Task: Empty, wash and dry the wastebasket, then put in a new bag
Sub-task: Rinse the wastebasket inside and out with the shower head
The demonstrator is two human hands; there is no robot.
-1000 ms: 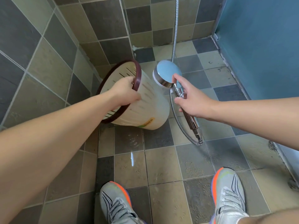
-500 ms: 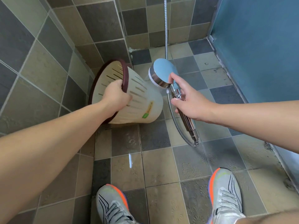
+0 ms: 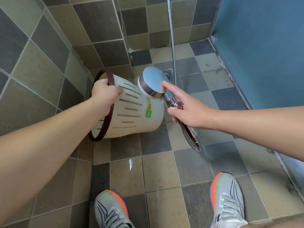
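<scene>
Wastebasket [image 3: 136,112] tipped sideways beside the shower head [image 3: 153,83]
Left hand [image 3: 105,92] grips its brown rim; right hand [image 3: 185,111] holds the handle, forefinger extended

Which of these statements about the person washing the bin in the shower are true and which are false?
1. The left hand grips the wastebasket by its dark brown rim. True.
2. The wastebasket stands upright on the floor. False: it is tipped on its side, its opening turned toward the left wall.
3. The right hand holds the handheld shower head by its handle, index finger stretched onto the head. True.
4. A bag lines the wastebasket. False: no bag shows; the bare slotted wall is visible.
5. The person is barefoot. False: both feet wear sneakers with orange trim.
</scene>
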